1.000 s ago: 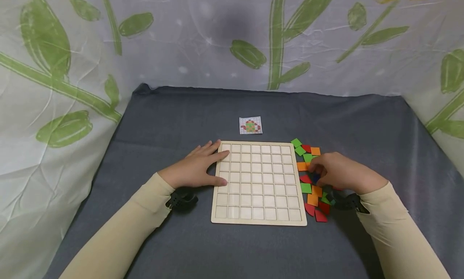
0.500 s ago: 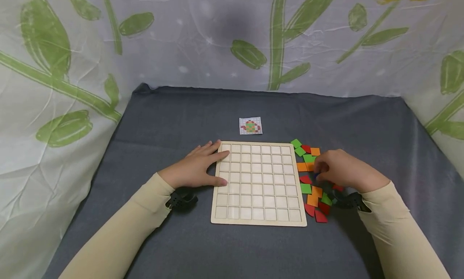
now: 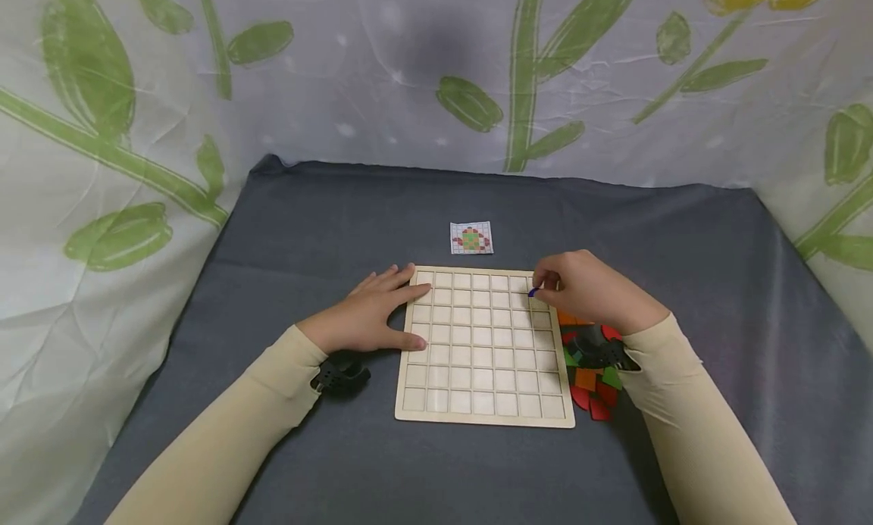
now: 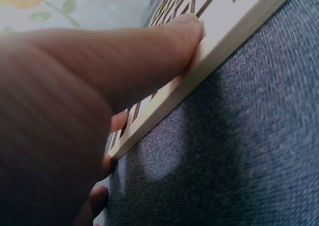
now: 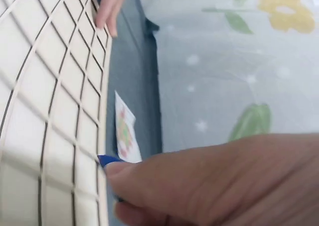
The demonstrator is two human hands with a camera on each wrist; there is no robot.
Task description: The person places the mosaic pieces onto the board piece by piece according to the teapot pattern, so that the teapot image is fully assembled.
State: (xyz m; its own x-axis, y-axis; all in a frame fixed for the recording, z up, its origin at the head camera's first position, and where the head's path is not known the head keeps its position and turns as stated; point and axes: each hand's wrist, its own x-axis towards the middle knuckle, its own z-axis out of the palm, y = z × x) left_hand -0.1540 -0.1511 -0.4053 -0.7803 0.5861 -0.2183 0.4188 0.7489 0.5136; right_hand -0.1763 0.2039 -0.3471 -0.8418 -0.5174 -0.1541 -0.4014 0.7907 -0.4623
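Pinched between thumb and fingertips: that's your right hand (image 3: 588,289) holding a small blue piece (image 3: 533,292) at the far right corner of the wooden board (image 3: 484,335)! Your right wrist hangs over the loose coloured pieces (image 3: 585,379) lying alongside. And your left hand (image 3: 367,313) is spread wide, thumb and forefinger over the board's left rim, with pale square compartments (image 3: 481,355) stretching in rows between your hands.
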